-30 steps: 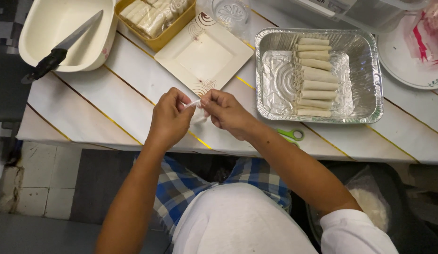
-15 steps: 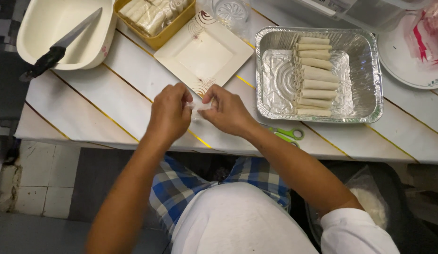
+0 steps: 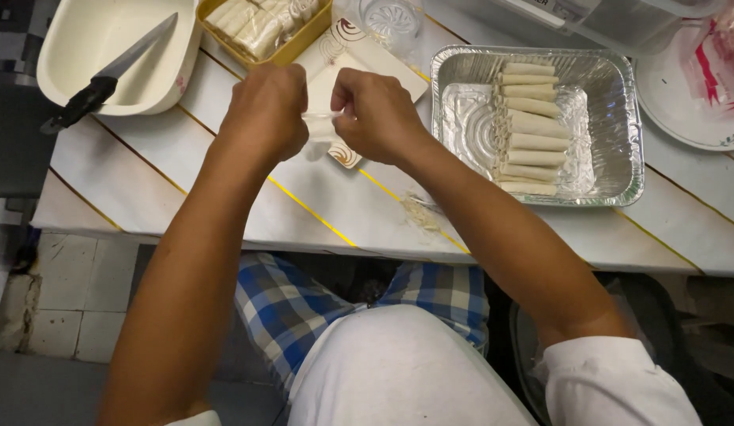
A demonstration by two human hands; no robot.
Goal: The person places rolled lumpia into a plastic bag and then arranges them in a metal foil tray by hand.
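Hands (image 3: pixel 264 110) (image 3: pixel 375 110) mostly hide pale wrapper (image 3: pixel 320 118) between them.

- pale roll (image 3: pixel 320 120): thin, whitish, short piece of wrapper or dough, lying level, stretched sideways between both hands; only its middle shows, ends hidden in the fingers.
- position: held in the air above the square white plate (image 3: pixel 367 57) with brown swirl corners, over the far part of the bench (image 3: pixel 225 181).
- filled or empty: cannot tell.
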